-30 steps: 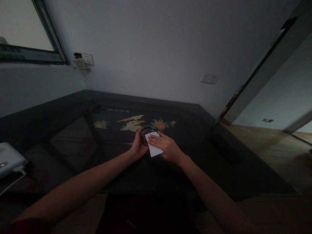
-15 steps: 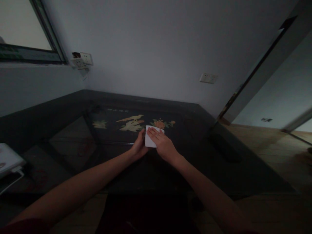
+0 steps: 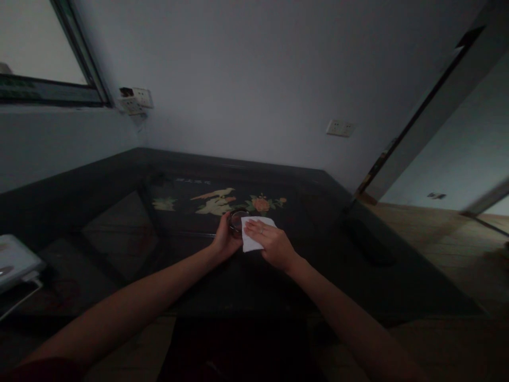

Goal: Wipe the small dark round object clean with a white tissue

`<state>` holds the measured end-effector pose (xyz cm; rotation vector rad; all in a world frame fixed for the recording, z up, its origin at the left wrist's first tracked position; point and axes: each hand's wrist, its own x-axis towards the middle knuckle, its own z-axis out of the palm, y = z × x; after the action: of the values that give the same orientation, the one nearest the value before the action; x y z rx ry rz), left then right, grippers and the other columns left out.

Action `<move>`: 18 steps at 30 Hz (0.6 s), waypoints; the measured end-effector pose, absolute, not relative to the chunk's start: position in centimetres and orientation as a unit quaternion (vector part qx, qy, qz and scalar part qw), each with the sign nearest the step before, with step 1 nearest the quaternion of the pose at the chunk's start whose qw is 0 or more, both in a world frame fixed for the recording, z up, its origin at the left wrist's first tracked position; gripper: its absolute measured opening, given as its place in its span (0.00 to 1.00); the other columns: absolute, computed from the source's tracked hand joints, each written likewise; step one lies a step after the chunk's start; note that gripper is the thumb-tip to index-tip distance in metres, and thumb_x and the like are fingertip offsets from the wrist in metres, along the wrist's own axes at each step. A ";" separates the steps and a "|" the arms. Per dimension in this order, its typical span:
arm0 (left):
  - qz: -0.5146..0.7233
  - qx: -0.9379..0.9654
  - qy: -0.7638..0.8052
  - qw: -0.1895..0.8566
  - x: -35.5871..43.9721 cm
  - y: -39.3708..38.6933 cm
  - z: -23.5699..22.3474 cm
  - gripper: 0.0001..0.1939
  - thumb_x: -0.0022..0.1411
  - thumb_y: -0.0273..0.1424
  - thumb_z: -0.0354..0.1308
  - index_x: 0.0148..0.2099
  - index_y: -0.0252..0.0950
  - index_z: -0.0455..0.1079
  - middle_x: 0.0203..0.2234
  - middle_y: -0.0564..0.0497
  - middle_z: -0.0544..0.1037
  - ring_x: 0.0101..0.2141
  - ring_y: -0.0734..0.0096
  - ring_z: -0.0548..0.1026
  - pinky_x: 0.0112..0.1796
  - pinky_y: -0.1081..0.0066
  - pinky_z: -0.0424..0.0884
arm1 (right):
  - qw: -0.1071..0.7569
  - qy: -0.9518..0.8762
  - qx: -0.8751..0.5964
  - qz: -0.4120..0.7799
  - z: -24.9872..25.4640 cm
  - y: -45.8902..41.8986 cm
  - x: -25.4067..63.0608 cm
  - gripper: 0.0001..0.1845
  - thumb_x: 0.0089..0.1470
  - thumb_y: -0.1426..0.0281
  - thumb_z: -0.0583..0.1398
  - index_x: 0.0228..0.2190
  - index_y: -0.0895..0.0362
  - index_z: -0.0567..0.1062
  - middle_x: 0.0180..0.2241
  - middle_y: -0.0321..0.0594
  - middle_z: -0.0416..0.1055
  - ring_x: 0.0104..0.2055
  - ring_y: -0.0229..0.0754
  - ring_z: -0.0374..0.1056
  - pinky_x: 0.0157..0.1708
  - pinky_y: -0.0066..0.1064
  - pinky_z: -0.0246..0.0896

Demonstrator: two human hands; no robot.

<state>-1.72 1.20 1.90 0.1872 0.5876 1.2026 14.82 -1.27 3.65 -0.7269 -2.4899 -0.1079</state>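
The room is dim. A small round glass (image 3: 237,218) stands on a dark table (image 3: 326,254) painted with birds and flowers. My left hand (image 3: 224,241) is curled round the near left side of the glass. My right hand (image 3: 273,245), a ring on one finger, lies flat with fingers together on a white paper tissue (image 3: 254,233) and presses it against the right side of the glass. Part of the tissue is hidden under my right hand.
A white device (image 3: 14,264) with a cable sits at the table's left edge. Wall sockets (image 3: 135,99) and a window frame (image 3: 47,90) are at the upper left. Another socket (image 3: 340,128) is on the back wall. A doorway and wooden floor (image 3: 445,233) lie right.
Half a second ago the tissue covered the top of the glass under my right hand. Now hand and tissue have slid right and the glass rim shows again.
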 end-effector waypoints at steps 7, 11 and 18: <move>0.545 0.100 0.280 0.784 -1.8 0.9 2.3 0.18 0.67 0.36 0.45 0.38 0.30 0.72 0.22 0.48 0.78 0.21 0.69 0.75 0.25 0.72 0.71 | 0.295 -0.907 -0.298 -0.021 3.4 -0.5 14.5 0.36 0.47 0.85 0.49 0.57 0.56 0.67 0.57 0.45 0.66 0.63 0.42 0.58 0.65 0.50 0.44; 0.546 0.103 0.286 0.781 -1.7 0.8 2.5 0.18 0.67 0.36 0.45 0.44 0.30 0.72 0.23 0.48 0.78 0.22 0.68 0.75 0.27 0.70 0.72 | 0.290 -0.903 -0.317 -0.008 3.5 -0.4 14.3 0.35 0.48 0.85 0.47 0.57 0.60 0.66 0.59 0.47 0.63 0.65 0.42 0.54 0.65 0.48 0.45; 0.539 0.157 0.290 0.775 -1.5 1.0 1.6 0.19 0.67 0.37 0.47 0.52 0.32 0.70 0.27 0.47 0.79 0.29 0.65 0.77 0.34 0.68 0.73 | 0.306 -0.888 -0.344 0.006 3.5 -0.8 13.3 0.38 0.48 0.87 0.46 0.60 0.59 0.61 0.61 0.46 0.59 0.66 0.41 0.50 0.65 0.47 0.46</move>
<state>-1.49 1.01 1.59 0.3405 0.6283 1.1665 13.28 -0.80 3.47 -0.9094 -2.3487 0.0147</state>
